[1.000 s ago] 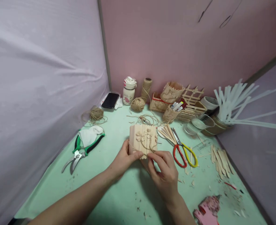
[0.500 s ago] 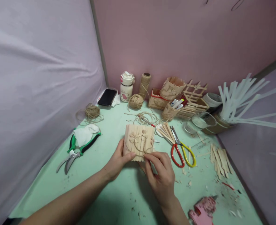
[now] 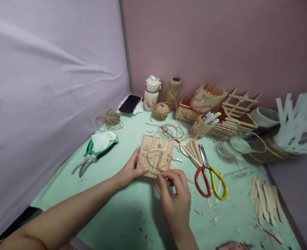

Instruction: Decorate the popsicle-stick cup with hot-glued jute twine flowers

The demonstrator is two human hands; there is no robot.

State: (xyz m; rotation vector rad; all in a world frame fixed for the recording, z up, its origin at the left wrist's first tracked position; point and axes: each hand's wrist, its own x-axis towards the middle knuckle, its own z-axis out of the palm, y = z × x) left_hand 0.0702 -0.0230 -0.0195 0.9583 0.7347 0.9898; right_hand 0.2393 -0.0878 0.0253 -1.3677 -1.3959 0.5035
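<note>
My left hand [image 3: 130,172] grips a small wooden-stick box [image 3: 157,146] by its left side, the thumb pressed on its front. The scalloped front bears wooden flowers [image 3: 159,149] and curved stems of thin twine [image 3: 150,162]. At the lower edge of that front, my right hand [image 3: 175,192] has thumb and forefinger pinched together at the lower end of the twine. Its other fingers are curled, and the fingertips partly hide the twine. Just behind the box lies a pink-and-white tool [image 3: 177,159], partly covered by it.
Red-and-yellow scissors [image 3: 207,170] and wooden sticks [image 3: 266,199] lie on the right. Green pruning shears [image 3: 93,156] with a white cloth lie left. Twine balls [image 3: 161,111], a bottle [image 3: 151,93], a phone [image 3: 130,104], a marker cup [image 3: 201,125] and glue sticks [image 3: 294,121] stand behind.
The view has turned and shifted, so the table's things sit differently in it. My right fingertips have slid slightly down to the box's lower edge. My left hand keeps its grip.
</note>
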